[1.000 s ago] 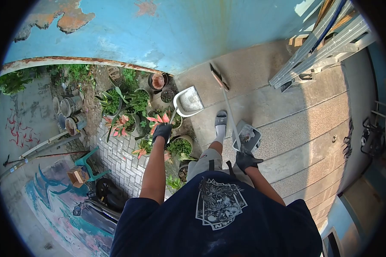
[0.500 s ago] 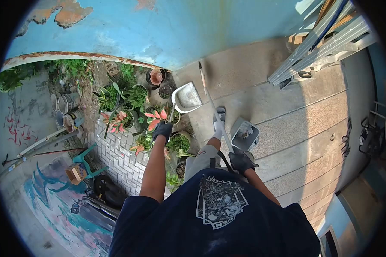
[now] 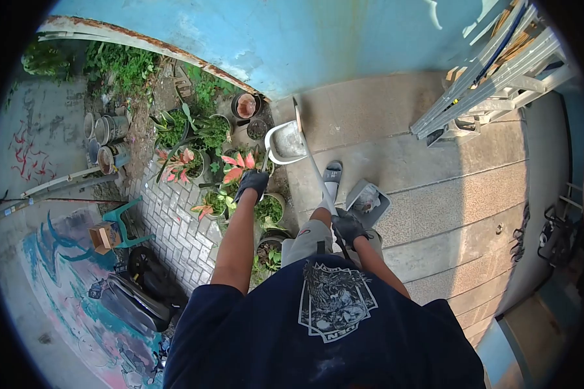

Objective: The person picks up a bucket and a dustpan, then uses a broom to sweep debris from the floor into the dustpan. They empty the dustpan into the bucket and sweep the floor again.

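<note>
My left hand [image 3: 252,184], in a dark glove, is closed on the handle of a white dustpan [image 3: 287,143] that rests on the concrete beside the potted plants. My right hand [image 3: 348,228], also gloved, grips the long pole of a broom [image 3: 316,167]. The narrow broom head stands at the right edge of the dustpan, close to the blue wall. A grey bin [image 3: 372,206] with something pale and crumpled inside is on the floor next to my sandalled foot.
Potted plants [image 3: 233,170] crowd the ground at the left. Buckets [image 3: 112,157], a teal chair [image 3: 127,228] and a parked motorbike [image 3: 136,301] are farther left. Metal ladders [image 3: 483,81] lean at the upper right. A blue wall [image 3: 292,45] runs along the top.
The broom head has moved left, up against the dustpan's edge. My right hand has shifted slightly left and up with the pole. The whole view has turned a little.
</note>
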A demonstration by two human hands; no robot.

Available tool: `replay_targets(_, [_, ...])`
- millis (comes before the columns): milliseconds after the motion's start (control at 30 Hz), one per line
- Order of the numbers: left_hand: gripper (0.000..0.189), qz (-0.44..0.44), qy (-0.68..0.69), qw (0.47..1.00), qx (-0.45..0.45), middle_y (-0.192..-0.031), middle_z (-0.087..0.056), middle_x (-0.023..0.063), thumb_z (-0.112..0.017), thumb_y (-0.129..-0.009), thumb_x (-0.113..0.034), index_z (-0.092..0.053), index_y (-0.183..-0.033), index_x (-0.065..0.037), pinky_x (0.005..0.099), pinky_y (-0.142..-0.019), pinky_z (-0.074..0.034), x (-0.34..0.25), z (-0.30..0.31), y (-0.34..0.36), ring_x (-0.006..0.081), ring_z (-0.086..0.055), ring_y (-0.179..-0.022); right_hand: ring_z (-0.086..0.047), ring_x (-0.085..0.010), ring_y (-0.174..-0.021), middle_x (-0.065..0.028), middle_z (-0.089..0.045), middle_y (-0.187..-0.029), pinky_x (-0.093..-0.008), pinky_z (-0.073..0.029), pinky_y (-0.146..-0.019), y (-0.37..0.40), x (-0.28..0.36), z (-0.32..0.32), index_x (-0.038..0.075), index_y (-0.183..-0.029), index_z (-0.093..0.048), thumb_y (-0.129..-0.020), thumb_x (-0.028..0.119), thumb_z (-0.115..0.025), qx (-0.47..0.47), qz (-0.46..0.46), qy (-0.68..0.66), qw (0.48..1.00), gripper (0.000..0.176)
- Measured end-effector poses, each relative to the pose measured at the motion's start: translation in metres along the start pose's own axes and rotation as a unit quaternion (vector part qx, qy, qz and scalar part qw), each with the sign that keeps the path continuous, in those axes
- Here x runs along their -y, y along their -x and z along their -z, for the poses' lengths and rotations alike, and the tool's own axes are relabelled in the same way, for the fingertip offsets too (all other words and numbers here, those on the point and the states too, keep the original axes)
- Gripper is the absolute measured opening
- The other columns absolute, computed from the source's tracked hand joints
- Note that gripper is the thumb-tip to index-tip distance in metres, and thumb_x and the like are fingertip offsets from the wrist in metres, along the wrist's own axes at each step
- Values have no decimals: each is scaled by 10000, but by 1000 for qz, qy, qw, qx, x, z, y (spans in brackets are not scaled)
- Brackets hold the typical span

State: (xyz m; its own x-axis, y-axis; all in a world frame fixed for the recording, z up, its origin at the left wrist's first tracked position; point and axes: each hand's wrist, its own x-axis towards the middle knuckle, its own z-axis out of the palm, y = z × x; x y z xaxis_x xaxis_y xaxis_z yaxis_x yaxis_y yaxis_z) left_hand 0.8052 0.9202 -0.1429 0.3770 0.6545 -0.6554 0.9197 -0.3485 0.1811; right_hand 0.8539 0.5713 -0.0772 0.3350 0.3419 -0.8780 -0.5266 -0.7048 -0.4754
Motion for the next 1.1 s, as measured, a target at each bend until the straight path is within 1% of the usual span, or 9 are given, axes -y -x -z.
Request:
replay_targets(133, [259,52,106,992,53,-710,-639,98,-579,-800,-272,-651,-792,-23,372,-558,-416,13,19,31,197,-580,-596,-575,-181,-464,-73,-565,-575,-359,-460,-457,8,-48,33,61,-1006,-631,-905,278,-477,-17,19,-91,995,284])
replay_targets(233, [284,68,117,991,19,-716,-657,104,-573,-799,-296,-675,-772,-33,380,-580,-429,7,33,108,201,-598,-617,-615,-458,-1046,-257,-640,-1140,-491,-481,-929,23,-56,66,33,-1189,-590,-926,359,-429,-132,73,238,959,449])
replay_targets(400, [300,87,108,990,6,-765,-688,105,-548,-791,-299,-705,-765,-45,376,-651,-472,19,-1,146,224,-657,-729,-631,-419,-1052,-245,-637,-1170,-477,-495,-934,-73,-134,62,10,-1156,-630,-920,359,-448,-39,141,561,815,458])
replay_targets(567, [312,173,190,966,23,-834,-683,134,-552,-782,-293,-691,-862,-26,371,-686,-472,34,-45,105,224,-648,-752,-626,-412,-1052,-244,-660,-1102,-459,-500,-912,-75,-146,-11,35,-1017,-654,-860,294,-501,-80,130,424,893,340])
replay_targets(600, [317,170,197,965,18,-840,-683,131,-547,-784,-288,-687,-881,-21,377,-685,-474,39,-49,96,227,-648,-748,-682,-342,-812,-204,-686,-910,-450,-549,-745,-67,-146,-21,71,-1003,-638,-876,268,-490,-135,112,321,931,277])
replay_targets(633, [248,169,201,965,-10,-701,-635,81,-649,-784,-283,-665,-790,-35,385,-506,-405,39,-46,91,201,-548,-538,-639,-275,-671,-150,-650,-800,-411,-527,-622,-60,-139,-17,90,-1007,-624,-889,248,-495,-54,56,218,973,235])
replay_targets(800, [232,163,197,967,7,-730,-659,84,-628,-791,-272,-676,-787,-45,392,-500,-407,51,-50,76,208,-569,-542,-466,-110,-421,-14,-521,-618,-288,-395,-372,-22,-109,18,118,-1016,-584,-922,205,-519,110,0,-52,993,143])
replay_targets(933, [234,147,177,973,35,-760,-672,102,-570,-798,-243,-691,-810,-44,390,-543,-429,48,-45,83,214,-601,-600,-598,-171,-521,-85,-629,-709,-331,-485,-467,-14,-130,12,29,-1216,-587,-952,271,-407,83,41,-61,994,401])
replay_targets(1100, [247,122,175,976,45,-751,-663,116,-545,-791,-232,-691,-821,-34,388,-545,-433,50,-41,78,227,-607,-606,-529,-470,-1179,-266,-579,-1257,-523,-367,-1056,2,-97,-19,39,-1293,-502,-924,266,-377,-54,55,309,948,451])
